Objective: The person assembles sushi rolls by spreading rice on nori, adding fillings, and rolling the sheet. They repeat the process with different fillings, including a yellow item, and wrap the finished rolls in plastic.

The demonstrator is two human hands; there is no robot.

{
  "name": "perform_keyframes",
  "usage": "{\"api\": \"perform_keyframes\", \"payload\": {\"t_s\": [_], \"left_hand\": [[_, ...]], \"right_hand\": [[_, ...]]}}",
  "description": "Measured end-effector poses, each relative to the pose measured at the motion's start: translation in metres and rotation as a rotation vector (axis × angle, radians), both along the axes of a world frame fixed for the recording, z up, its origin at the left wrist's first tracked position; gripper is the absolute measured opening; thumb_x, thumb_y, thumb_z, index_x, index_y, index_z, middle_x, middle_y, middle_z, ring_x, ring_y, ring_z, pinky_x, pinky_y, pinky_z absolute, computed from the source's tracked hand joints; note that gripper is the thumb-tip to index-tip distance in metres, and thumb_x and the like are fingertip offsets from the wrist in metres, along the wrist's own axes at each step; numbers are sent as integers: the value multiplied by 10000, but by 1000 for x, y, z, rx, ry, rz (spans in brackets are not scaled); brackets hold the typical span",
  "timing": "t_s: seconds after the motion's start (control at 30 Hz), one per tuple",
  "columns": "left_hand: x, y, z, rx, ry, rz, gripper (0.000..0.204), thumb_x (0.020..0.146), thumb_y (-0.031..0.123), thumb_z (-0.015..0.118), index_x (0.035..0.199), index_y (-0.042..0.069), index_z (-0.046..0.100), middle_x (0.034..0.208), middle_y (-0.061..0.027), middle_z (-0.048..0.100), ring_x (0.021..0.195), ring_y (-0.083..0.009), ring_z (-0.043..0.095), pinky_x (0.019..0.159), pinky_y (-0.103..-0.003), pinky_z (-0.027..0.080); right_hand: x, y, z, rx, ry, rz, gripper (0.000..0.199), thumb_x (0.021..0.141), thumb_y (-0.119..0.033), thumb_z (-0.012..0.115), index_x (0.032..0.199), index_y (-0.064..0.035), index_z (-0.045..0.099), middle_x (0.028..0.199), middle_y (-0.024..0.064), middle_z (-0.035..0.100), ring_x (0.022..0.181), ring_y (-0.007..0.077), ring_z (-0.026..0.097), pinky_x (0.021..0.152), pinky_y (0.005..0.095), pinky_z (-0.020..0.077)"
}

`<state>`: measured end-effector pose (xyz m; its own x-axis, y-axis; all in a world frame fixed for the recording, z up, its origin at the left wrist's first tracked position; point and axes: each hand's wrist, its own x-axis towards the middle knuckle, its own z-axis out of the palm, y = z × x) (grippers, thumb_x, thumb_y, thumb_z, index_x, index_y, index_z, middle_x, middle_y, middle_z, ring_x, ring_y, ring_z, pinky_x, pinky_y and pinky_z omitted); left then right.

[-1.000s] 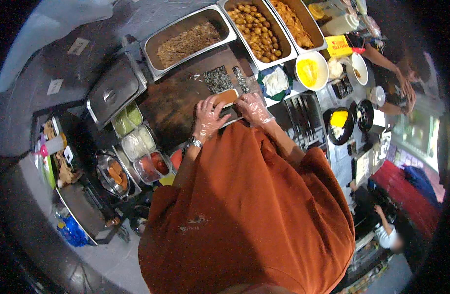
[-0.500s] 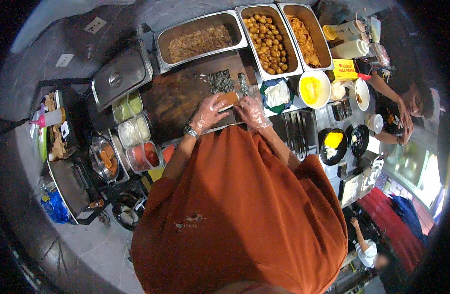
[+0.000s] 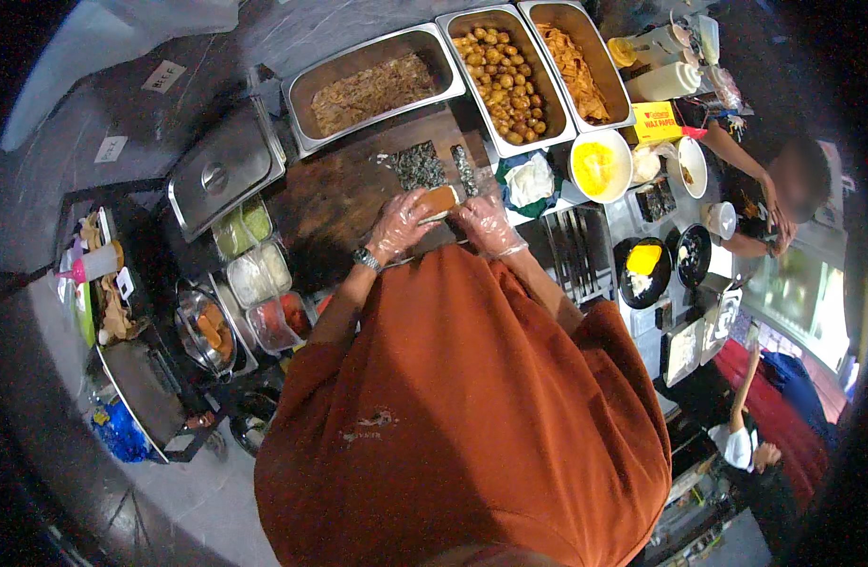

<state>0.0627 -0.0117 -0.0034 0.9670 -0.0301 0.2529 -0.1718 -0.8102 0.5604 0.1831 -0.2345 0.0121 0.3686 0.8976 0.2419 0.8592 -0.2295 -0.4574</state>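
A block of white rice topped with a brown slice that looks like luncheon meat [image 3: 440,200] is tilted over the near edge of the dark cutting board [image 3: 335,194]. My left hand [image 3: 403,224], in a clear plastic glove, grips its left end. At the right end, my gloved right hand [image 3: 491,225] has its fingers curled in against the block; the fingertips are partly hidden. Just beyond lies a dark piece of nori [image 3: 418,164], speckled with white bits. A narrow nori strip [image 3: 464,170] lies beside it, close to my right fingers.
Behind the board stand steel pans of shredded meat [image 3: 377,90], small round potatoes [image 3: 505,85] and orange slices [image 3: 574,71]. Tubs [image 3: 259,271] and a steel lid [image 3: 221,170] are on the left. A cloth [image 3: 530,181], yellow-filled bowl [image 3: 601,170] and frying pan [image 3: 644,272] sit right, near another person's hands [image 3: 782,227].
My head view has shifted slightly. The block is more tilted, its right end raised, with both hands still at it. At the lower right, another person has lifted an arm.
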Motion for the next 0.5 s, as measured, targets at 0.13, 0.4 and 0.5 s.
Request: {"api": "perform_keyframes", "payload": {"t_s": [0.13, 0.4, 0.5], "left_hand": [[3, -5, 4, -19, -22, 29, 401, 801, 270, 847, 1067, 72, 620, 1309, -146, 586, 1130, -384, 612, 948, -473, 534], [10, 0, 9, -230, -15, 43, 393, 813, 270, 842, 1059, 55, 624, 1252, -153, 616, 1104, -377, 629, 921, -457, 555], [7, 5, 8, -292, 47, 43, 384, 827, 267, 833, 1077, 63, 625, 1251, -148, 615, 1096, -373, 632, 924, -447, 555]], "right_hand": [[0, 1, 4, 77, 25, -88, 285, 830, -115, 715, 1106, -120, 646, 1000, 76, 633, 940, 309, 629, 803, 464, 464], [-7, 3, 7, 126, 198, -245, 291, 850, -102, 746, 1116, -95, 629, 1051, 140, 627, 942, 352, 619, 805, 476, 487], [-8, 6, 19, 120, 107, -129, 347, 856, -118, 742, 1180, -92, 622, 1100, 141, 628, 978, 361, 611, 839, 480, 486]]}}
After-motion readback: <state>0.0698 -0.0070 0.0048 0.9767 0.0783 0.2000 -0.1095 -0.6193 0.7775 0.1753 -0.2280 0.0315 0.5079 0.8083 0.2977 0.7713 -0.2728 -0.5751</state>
